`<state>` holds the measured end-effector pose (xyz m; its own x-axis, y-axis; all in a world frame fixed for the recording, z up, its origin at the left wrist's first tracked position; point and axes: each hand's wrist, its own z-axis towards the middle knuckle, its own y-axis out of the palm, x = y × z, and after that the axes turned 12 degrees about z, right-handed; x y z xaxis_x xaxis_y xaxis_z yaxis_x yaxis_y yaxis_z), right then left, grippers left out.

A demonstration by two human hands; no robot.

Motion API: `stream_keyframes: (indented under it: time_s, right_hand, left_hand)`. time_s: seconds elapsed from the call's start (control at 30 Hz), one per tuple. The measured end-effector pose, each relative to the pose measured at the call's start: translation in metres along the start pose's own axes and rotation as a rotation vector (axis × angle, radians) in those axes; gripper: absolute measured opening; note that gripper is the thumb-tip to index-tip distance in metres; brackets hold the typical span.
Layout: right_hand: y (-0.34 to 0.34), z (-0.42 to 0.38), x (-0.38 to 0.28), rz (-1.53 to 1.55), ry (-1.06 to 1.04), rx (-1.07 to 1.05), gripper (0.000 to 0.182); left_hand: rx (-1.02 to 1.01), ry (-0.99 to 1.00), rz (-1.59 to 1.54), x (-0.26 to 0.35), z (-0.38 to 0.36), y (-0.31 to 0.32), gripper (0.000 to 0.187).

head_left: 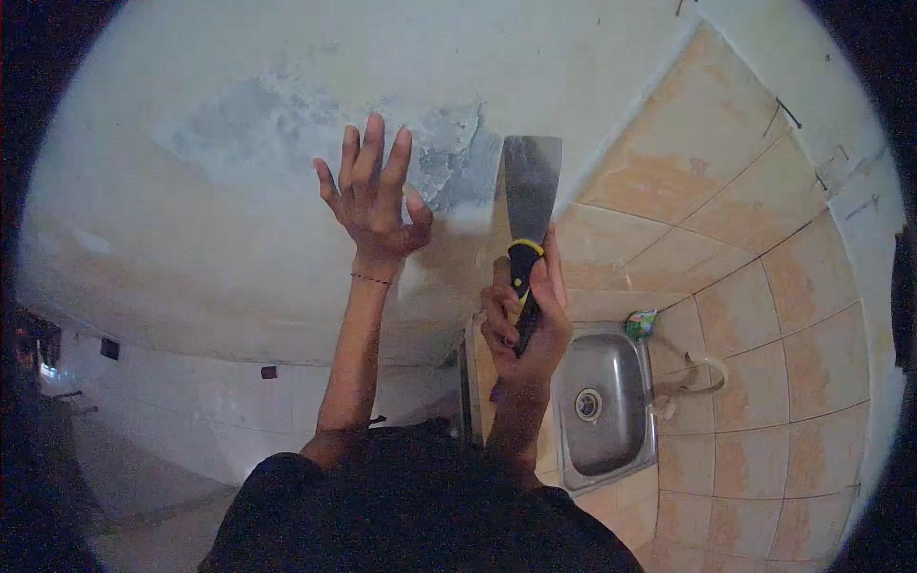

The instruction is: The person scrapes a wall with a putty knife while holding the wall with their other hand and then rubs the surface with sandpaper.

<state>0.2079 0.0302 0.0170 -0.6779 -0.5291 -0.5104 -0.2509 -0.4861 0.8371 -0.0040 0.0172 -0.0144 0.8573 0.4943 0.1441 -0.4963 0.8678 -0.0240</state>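
Observation:
My left hand point(374, 196) is raised with its fingers spread, overlapping the lower edge of a grey, peeling patch point(258, 119) on the pale wall point(287, 234). A thin dark cord circles that wrist. In my right hand point(535, 325) is a putty knife point(531, 191), my fingers wrapped round its black and yellow handle. Its wide metal blade points up, with its tip to the right of the patch. Flaked paint point(444, 158) with ragged edges shows between my left fingers and the blade.
Below and right of my right hand is a steel sink point(626, 411), set in a tiled counter. A green packet point(641, 324) stands at the sink's corner, near a tap point(702, 372). Beige and orange tiles point(745, 334) cover the wall on the right.

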Motion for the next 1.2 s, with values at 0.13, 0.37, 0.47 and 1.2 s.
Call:
stream_keyframes:
  time_s: [0.13,0.37,0.47,1.2]
  right_hand:
    - [-0.009,0.000,0.000,0.081,0.018,-0.017,0.060]
    - [0.001,-0.005,0.000,0.082,0.042,0.081,0.056]
    - [0.002,0.000,-0.002,0.097,0.032,0.045,0.054]
    - [-0.012,0.001,-0.010,0.356,0.169,-0.039,0.060]
  left_hand:
    - [0.006,0.006,-0.019,0.000,0.002,0.000,0.050]
    - [0.013,0.004,-0.003,0.001,0.002,0.000,0.051]
    - [0.036,0.015,-0.001,0.001,0.003,0.000,0.051]
    - [0.016,0.013,0.017,0.001,0.003,0.000,0.053]
